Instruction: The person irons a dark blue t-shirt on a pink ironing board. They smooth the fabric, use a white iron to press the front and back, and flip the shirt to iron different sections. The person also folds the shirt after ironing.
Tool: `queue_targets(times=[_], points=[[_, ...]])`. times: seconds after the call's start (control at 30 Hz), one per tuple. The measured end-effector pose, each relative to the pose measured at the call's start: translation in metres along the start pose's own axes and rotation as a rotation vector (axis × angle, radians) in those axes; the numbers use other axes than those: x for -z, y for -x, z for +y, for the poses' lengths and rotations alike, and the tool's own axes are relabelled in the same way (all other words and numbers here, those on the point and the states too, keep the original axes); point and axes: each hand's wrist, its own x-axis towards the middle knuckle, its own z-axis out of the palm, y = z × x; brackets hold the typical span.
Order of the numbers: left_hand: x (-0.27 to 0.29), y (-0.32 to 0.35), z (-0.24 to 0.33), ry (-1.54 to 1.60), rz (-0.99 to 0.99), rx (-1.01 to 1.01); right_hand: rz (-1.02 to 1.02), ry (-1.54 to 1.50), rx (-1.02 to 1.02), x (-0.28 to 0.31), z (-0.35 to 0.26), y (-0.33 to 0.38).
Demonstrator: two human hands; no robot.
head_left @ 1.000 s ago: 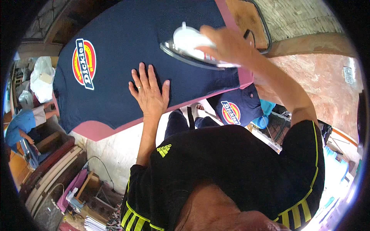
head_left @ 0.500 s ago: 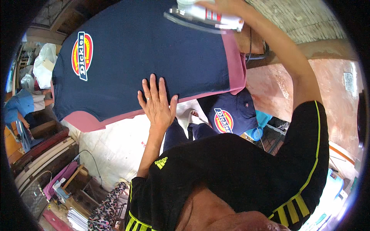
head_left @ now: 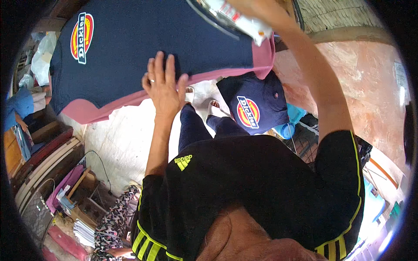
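Head view: a navy shirt (head_left: 126, 52) lies over pink cloth (head_left: 80, 112). Right hand (head_left: 257, 9) grips a white iron (head_left: 249, 27) at its far right, apparently mid-pressing. Empty left hand (head_left: 164, 87), fingers extended, overlaps the near edge; further strokes should avoid it.

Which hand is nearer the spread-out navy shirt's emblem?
Left. The left hand is at the edge of the shirt, right of the emblem; the right hand, gripping the clothes iron, is farther right.

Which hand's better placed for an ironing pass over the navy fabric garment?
Right hand, probably: it holds the white-and-silver iron; the left hand, empty, is at the near edge of the navy garment.
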Motion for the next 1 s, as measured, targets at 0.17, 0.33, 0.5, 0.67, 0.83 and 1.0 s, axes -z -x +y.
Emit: queue_targets(times=[0.17, 0.33, 0.5, 0.67, 0.83, 1.0], points=[[0.016, -0.008, -0.063, -0.295, 0.064, 0.219, -0.197, -0.089, 0.268, -0.018, -0.007, 0.108], [0.041, 0.013, -0.117, -0.38, 0.135, 0.385, -0.282, -0.097, 0.54, -0.024, -0.017, 0.099], [0.049, 0.021, -0.122, -0.352, 0.158, 0.408, -0.192, -0.034, 0.35, -0.044, -0.058, -0.001], [0.053, 0.025, -0.124, -0.3, 0.129, 0.391, 0.011, -0.004, 0.269, -0.089, -0.073, -0.144], [0.095, 0.009, -0.148, -0.059, 0.152, 0.359, 0.043, 0.011, 0.327, -0.104, -0.116, -0.171], [0.105, -0.023, -0.201, -0.139, 0.301, 0.338, -0.276, -0.133, 0.351, -0.106, -0.173, -0.096]])
